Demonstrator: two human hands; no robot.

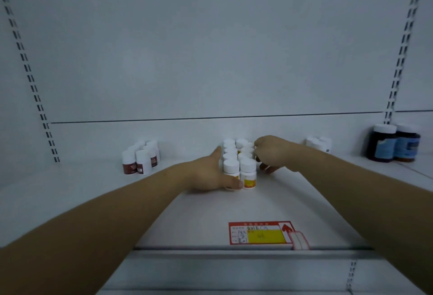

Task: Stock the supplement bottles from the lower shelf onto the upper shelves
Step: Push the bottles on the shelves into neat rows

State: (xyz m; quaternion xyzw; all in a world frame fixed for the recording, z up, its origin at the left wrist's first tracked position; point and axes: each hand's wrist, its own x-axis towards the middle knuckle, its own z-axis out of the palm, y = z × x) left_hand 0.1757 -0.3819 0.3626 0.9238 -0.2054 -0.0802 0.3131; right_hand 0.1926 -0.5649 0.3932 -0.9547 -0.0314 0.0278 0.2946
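Observation:
Several small white-capped supplement bottles with yellow labels (248, 173) stand in two close rows at the middle of the white shelf (210, 215). My left hand (210, 173) lies flat against the left side of the rows, fingers straight toward the back, thumb across the foot of the front left bottle. My right hand (271, 154) is at the right side of the rows, fingers curled against the rear right bottles, thumb low near the shelf. Whether it holds a bottle is hidden by the hand.
A group of white bottles with dark red labels (140, 159) stands to the left. Plain white bottles (318, 143) and two big dark bottles with blue labels (396, 143) stand at the right. A red and yellow price tag (260, 233) lies at the shelf's front edge.

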